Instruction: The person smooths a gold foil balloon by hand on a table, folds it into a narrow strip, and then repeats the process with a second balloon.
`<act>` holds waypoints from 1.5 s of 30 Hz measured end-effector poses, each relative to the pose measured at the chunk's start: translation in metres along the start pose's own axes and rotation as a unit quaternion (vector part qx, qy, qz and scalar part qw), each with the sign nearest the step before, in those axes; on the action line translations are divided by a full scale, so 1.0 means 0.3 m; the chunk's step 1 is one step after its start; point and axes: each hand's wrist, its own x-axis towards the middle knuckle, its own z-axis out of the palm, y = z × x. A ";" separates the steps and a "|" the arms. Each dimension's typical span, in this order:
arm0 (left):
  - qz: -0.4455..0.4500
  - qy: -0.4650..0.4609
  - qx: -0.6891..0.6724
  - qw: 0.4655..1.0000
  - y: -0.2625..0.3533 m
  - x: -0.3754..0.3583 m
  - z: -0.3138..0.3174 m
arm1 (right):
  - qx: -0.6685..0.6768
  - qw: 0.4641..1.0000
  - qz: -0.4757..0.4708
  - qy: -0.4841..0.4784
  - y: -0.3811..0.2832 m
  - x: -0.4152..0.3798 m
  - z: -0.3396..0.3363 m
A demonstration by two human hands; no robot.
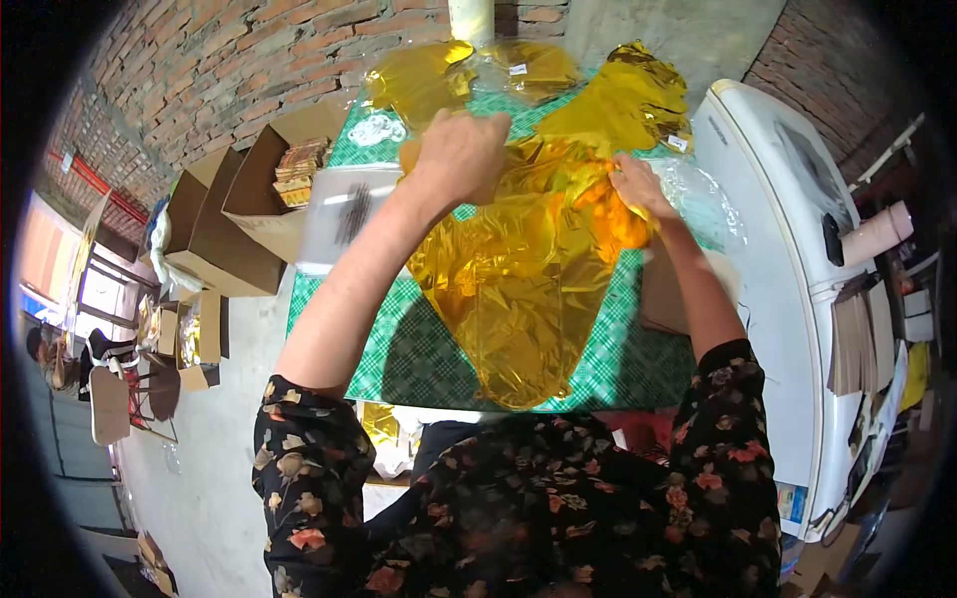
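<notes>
A crumpled gold foil sheet [518, 289] hangs spread across the middle of the green patterned table, its narrow lower end near the front edge. My left hand [459, 154] is closed in a fist at its upper left, with foil showing beside the knuckles. At the upper right, my right hand [641, 186] is closed on a bunched, orange-glinting part of the same foil. My fingertips are mostly hidden on the left. Behind lies another gold foil piece [623, 105] with a small white label near its corner.
More gold foil in clear plastic [424, 85] lies at the back of the green table [429, 344]. A white sheet or bag [344, 214] is at left. Cardboard boxes [274, 194] stand on the left; a white refrigerator [773, 219] stands close on the right.
</notes>
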 end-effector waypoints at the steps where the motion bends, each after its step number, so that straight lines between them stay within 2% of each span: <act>1: 0.001 0.002 -0.031 1.000 0.032 0.019 -0.039 | 0.099 0.995 -0.008 0.002 0.048 0.026 0.044; 2: 0.002 0.003 -0.063 0.998 0.059 0.031 -0.076 | 0.196 0.980 -0.016 0.004 0.077 0.038 0.068; 3: 0.028 0.023 -0.097 0.995 0.080 0.035 -0.107 | 0.231 0.973 -0.007 0.024 0.075 0.037 0.068; 6: 0.064 0.064 -0.172 0.981 0.130 0.016 -0.176 | 0.296 0.954 0.046 0.023 -0.003 -0.018 -0.046; 7: 0.059 0.061 -0.195 0.977 0.151 0.004 -0.206 | 0.272 0.958 0.050 0.073 -0.010 -0.027 -0.057; 11: 0.007 0.058 -0.287 0.956 0.231 -0.102 -0.270 | 0.291 0.935 -0.056 0.195 0.027 0.018 -0.077; 14: -0.019 0.059 -0.337 0.940 0.258 -0.198 -0.258 | 0.339 0.929 -0.109 0.104 -0.044 -0.012 -0.148; 17: -0.035 0.063 -0.341 0.937 0.266 -0.287 -0.229 | 0.387 0.905 -0.122 -0.128 -0.159 -0.049 -0.158; 20: -0.050 0.066 -0.344 0.935 0.247 -0.325 -0.249 | 0.445 0.866 -0.102 -0.202 -0.186 -0.062 -0.097; 21: -0.087 0.031 -0.346 0.934 0.246 -0.335 -0.281 | 0.427 0.868 -0.107 -0.227 -0.203 -0.064 -0.103; 24: -0.085 0.028 -0.305 0.948 0.222 -0.373 -0.329 | 0.415 0.868 -0.090 -0.259 -0.231 -0.071 -0.104; 28: -0.119 -0.041 -0.320 0.939 0.199 -0.502 -0.330 | 0.450 0.863 -0.045 -0.227 -0.245 -0.130 -0.143; 29: -0.212 -0.139 -0.362 0.897 0.210 -0.534 -0.343 | 0.406 0.881 -0.052 -0.238 -0.232 -0.121 -0.147; 30: -0.220 -0.189 -0.380 0.878 0.218 -0.557 -0.352 | 0.361 0.896 -0.060 -0.251 -0.209 -0.106 -0.155; 32: -0.172 -0.152 -0.433 0.872 0.251 -0.638 -0.288 | 0.287 0.920 -0.072 -0.258 -0.211 -0.096 -0.175; 33: -0.183 -0.168 -0.468 0.848 0.264 -0.675 -0.251 | 0.258 0.929 -0.077 -0.254 -0.236 -0.099 -0.212; 34: -0.249 -0.224 -0.511 0.791 0.290 -0.684 -0.264 | 0.229 0.937 -0.082 -0.250 -0.250 -0.098 -0.228; 35: -0.265 -0.220 -0.552 0.760 0.312 -0.706 -0.242 | 0.225 0.938 -0.116 -0.235 -0.220 -0.062 -0.197; 37: -0.294 -0.217 -0.634 0.682 0.359 -0.745 -0.207 | 0.230 0.940 -0.122 -0.221 -0.249 -0.035 -0.192; 38: -0.261 -0.196 -0.613 0.720 0.378 -0.775 -0.161 | 0.232 0.941 -0.125 -0.213 -0.267 -0.021 -0.191; 40: -0.248 -0.162 -0.661 0.690 0.433 -0.791 -0.130 | 0.180 0.954 -0.175 -0.164 -0.271 0.042 -0.142; 42: -0.261 -0.181 -0.674 0.668 0.468 -0.801 -0.109 | 0.123 0.957 -0.234 -0.120 -0.307 0.079 -0.098; 43: -0.254 -0.170 -0.692 0.654 0.489 -0.802 -0.099 | 0.064 0.962 -0.222 -0.148 -0.356 0.076 -0.121; 45: -0.243 -0.172 -0.708 0.641 0.521 -0.814 -0.065 | -0.023 0.964 -0.223 -0.140 -0.457 0.051 -0.135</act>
